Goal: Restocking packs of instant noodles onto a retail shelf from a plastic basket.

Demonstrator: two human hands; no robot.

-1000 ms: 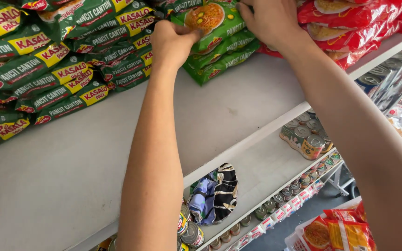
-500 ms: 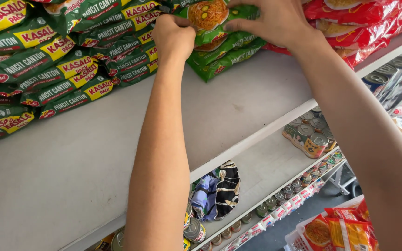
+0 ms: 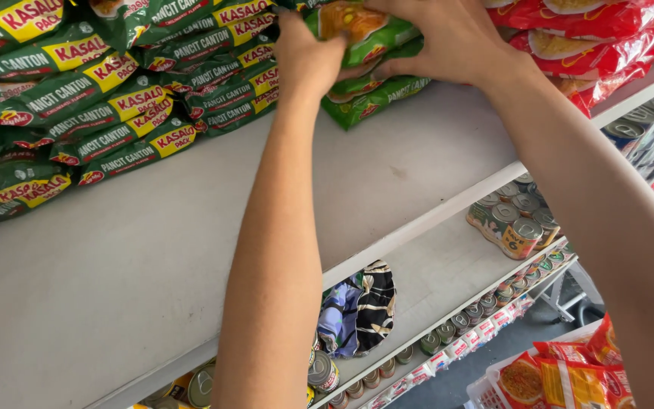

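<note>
We grip a stack of light-green noodle packs (image 3: 376,91) with our left hand (image 3: 308,57) and right hand (image 3: 448,34), dark-green packs (image 3: 107,98) left of them.

There is a single view, from a camera worn on the person's head. It looks forward and down along both outstretched forearms, which run from the bottom edge up to the top of the frame. The lens sits close to the white flat shelf board (image 3: 115,273), which fills the middle and left of the picture and runs off slantwise, so the whole frame is tilted. At the very top, near the lens, the left hand (image 3: 308,57) and right hand (image 3: 448,38) meet the stacked green plastic noodle packets (image 3: 365,72). Past the board's front edge the view drops steeply to lower shelves holding round metal cans (image 3: 512,220).
</note>
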